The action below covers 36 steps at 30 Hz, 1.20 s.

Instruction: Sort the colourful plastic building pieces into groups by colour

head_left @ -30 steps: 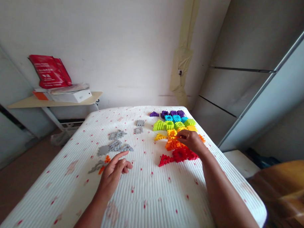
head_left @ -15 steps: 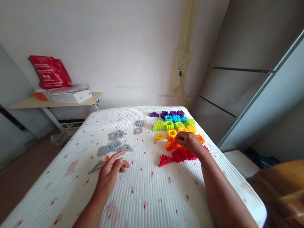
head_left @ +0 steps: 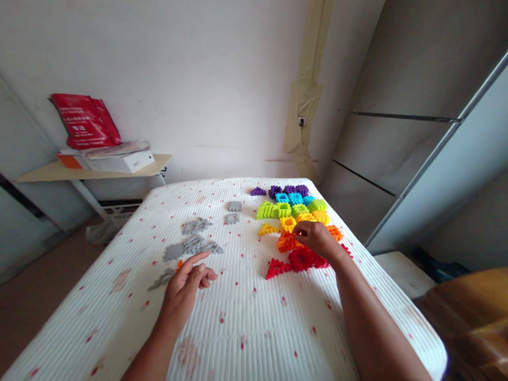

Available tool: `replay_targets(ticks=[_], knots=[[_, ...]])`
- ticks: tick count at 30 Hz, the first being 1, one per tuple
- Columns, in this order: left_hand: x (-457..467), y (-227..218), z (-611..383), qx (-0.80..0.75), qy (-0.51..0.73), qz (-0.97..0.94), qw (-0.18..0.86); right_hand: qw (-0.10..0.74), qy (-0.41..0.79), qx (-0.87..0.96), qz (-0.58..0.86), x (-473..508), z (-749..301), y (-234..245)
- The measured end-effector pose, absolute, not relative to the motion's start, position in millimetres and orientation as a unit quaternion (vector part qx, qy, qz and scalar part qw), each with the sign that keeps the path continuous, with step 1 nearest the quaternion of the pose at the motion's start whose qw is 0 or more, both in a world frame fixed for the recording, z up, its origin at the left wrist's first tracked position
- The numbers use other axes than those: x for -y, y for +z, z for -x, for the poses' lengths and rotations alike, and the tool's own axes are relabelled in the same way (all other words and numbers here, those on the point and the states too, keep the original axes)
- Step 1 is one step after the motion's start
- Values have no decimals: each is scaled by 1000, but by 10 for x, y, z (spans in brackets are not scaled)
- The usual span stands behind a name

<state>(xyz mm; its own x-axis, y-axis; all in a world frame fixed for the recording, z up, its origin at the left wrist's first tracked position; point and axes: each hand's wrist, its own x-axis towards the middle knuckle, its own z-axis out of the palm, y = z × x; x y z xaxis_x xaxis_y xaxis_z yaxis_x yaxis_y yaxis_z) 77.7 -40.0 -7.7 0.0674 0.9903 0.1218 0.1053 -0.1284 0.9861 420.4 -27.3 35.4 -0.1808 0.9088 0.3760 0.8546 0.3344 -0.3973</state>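
You can read no words here. The red bag (head_left: 86, 121) shows you rows of white print and a white mark, all too blurred to make out; the white box (head_left: 130, 163) bears small print, likewise illegible to you.

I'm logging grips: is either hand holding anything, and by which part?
The left hand holds nothing visible. The right hand is by the orange pieces; whether it grips one cannot be told.

A single head-worn camera, wide in view, looks forward and down from above the near end of the white cloth (head_left: 249, 335). The left hand (head_left: 187, 285) and right hand (head_left: 318, 238) appear near; the wall (head_left: 220, 72) forms the background.
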Motion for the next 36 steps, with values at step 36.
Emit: replay_targets(ticks=[36], knots=[[248,14,-396,-655,205,-727,-11,403,-86,779,472,383,-3870,400]])
